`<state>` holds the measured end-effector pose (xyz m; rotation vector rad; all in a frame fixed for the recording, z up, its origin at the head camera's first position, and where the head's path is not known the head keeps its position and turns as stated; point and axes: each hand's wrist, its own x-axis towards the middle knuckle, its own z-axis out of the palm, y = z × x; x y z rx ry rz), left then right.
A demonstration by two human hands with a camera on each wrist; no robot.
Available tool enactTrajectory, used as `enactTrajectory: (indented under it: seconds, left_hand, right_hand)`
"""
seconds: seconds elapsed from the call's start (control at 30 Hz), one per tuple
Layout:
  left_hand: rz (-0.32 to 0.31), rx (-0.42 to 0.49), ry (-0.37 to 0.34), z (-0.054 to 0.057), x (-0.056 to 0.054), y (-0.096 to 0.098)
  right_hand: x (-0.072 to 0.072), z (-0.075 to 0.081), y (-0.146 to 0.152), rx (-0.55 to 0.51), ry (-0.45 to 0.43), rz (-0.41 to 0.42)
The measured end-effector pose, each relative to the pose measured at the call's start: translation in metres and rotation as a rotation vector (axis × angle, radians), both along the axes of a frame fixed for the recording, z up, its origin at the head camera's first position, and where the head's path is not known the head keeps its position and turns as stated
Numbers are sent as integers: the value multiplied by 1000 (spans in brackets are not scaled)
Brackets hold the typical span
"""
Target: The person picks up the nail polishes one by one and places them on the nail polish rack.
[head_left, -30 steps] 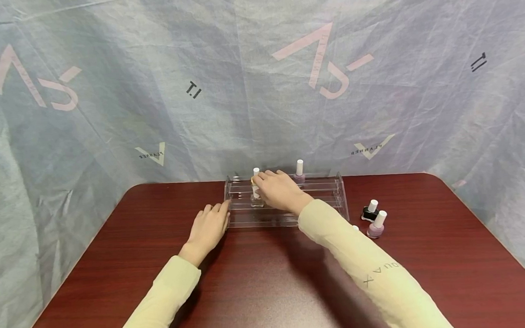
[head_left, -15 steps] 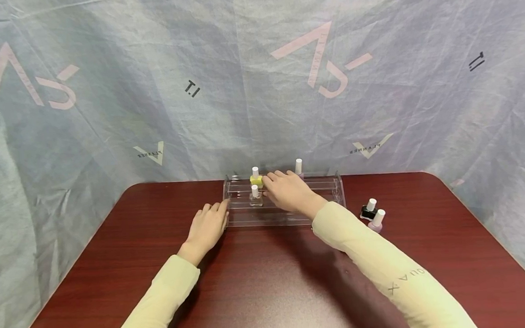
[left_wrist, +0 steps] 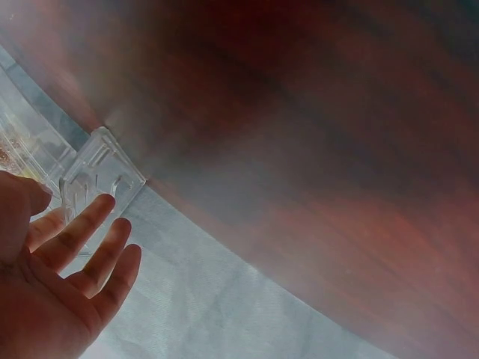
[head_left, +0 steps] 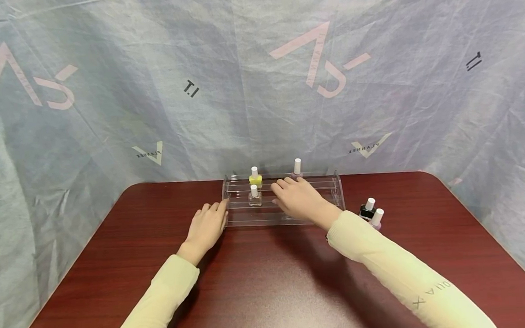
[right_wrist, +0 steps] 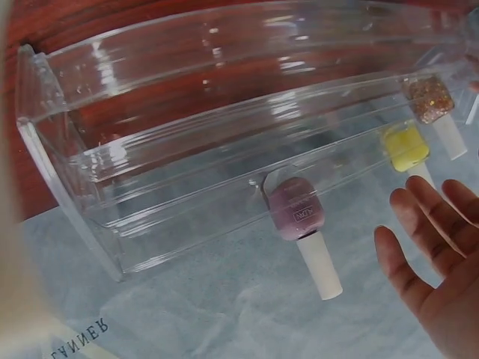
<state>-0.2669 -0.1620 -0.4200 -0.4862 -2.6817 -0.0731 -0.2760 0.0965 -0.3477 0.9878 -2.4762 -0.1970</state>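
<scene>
A clear acrylic tiered rack (head_left: pixel 248 218) stands near the table's back edge. My left hand (head_left: pixel 205 230) is at its left end, fingers extended against the side panel, as the left wrist view also shows. Over the rack's middle is my right hand (head_left: pixel 299 198), with loosely bent fingers and nothing between them in the right wrist view. To its left stand a yellow nail polish bottle (head_left: pixel 255 181) on a back tier and a glitter nail polish bottle (head_left: pixel 255 199) in front. A purple nail polish bottle (right_wrist: pixel 296 209) sits on the back tier, partly behind my right hand in the head view.
On the dark red table (head_left: pixel 261 284), right of the rack, stand a black nail polish bottle (head_left: pixel 367 211) and a lilac nail polish bottle (head_left: pixel 377 218), partly covered by my right sleeve (head_left: pixel 385 257). A grey cloth (head_left: pixel 221 86) hangs behind the table.
My right hand has let go of the glitter nail polish bottle, left it standing on the rack, and moved right. My left hand stays at the rack's left end.
</scene>
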Motion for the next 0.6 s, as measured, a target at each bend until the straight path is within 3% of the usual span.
enactTrajectory:
  seconds: [0.43,0.6]
  left_hand:
    - [-4,10,9,0,0,0]
    - [-6,9,16,-1,-1,0]
  right_hand:
    - [18,-9,19,-18,-30,-24]
    - [24,-14,27,-28,6,-14]
